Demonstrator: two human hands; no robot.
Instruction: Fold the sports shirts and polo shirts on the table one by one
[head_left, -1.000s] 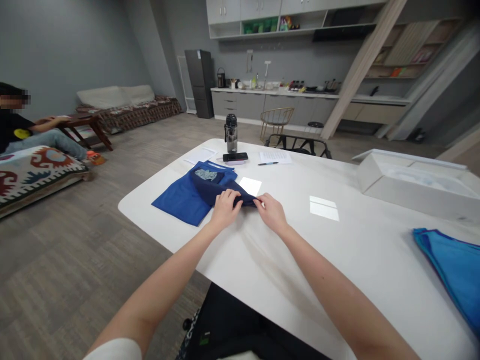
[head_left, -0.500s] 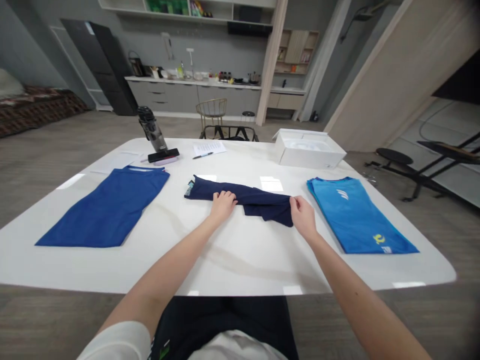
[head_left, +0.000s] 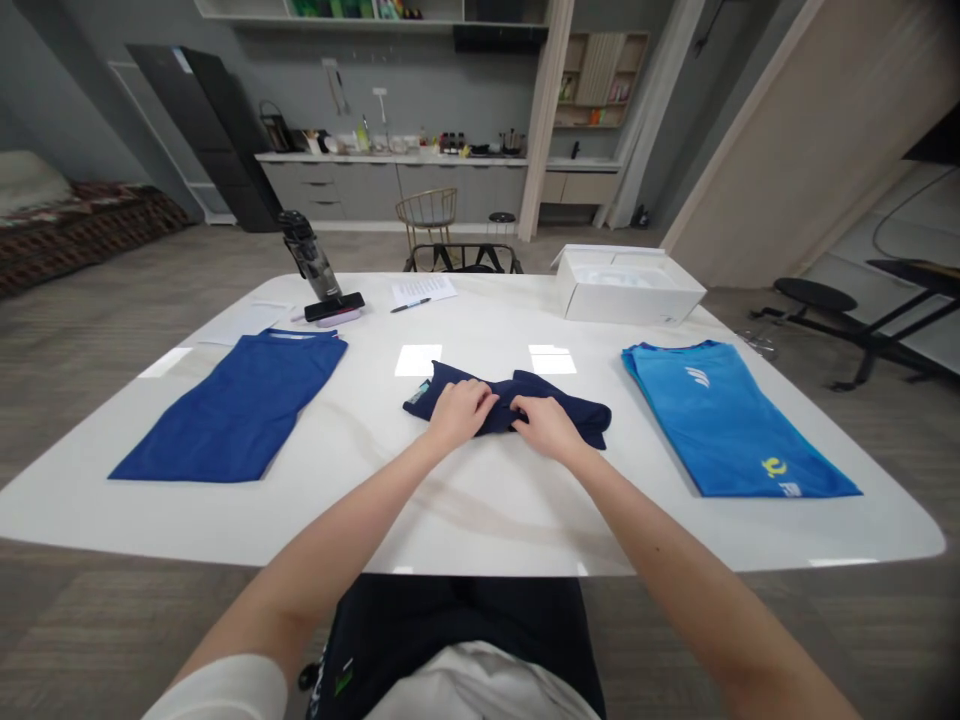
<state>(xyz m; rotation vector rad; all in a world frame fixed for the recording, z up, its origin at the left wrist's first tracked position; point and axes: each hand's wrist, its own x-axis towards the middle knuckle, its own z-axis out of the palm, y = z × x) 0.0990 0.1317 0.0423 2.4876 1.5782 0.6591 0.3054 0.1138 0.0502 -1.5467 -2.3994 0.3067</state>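
"Across the lower view, what comes first by size?"

"White worktop (head_left: 487, 530), corners rounded."

"Next down?"

"Two folded garments, both flat: royal-blue garment (head_left: 232, 415) at left; bright-blue garment (head_left: 731, 425) at right, white and yellow marks on its upper face. Then white box (head_left: 634, 300), near the far edge."

"Between the garments?"

"Navy cloth (head_left: 581, 410), rumpled, mid-worktop, apart from both. Patterned patch at its left end. Beyond the royal-blue garment, a dark-topped bottle (head_left: 315, 265)."

"Hands?"

"Left hand (head_left: 459, 412): fingers curled over the cloth's left part, thumb close in; cannot tell whether it grips. Right hand (head_left: 546, 425): thumb and fingertips drawn nearly together, pinching cloth near its middle, just beside the left."

"Smallest items?"

"Printed sheet (head_left: 429, 290), far side, with a pen (head_left: 411, 305) at its near edge."
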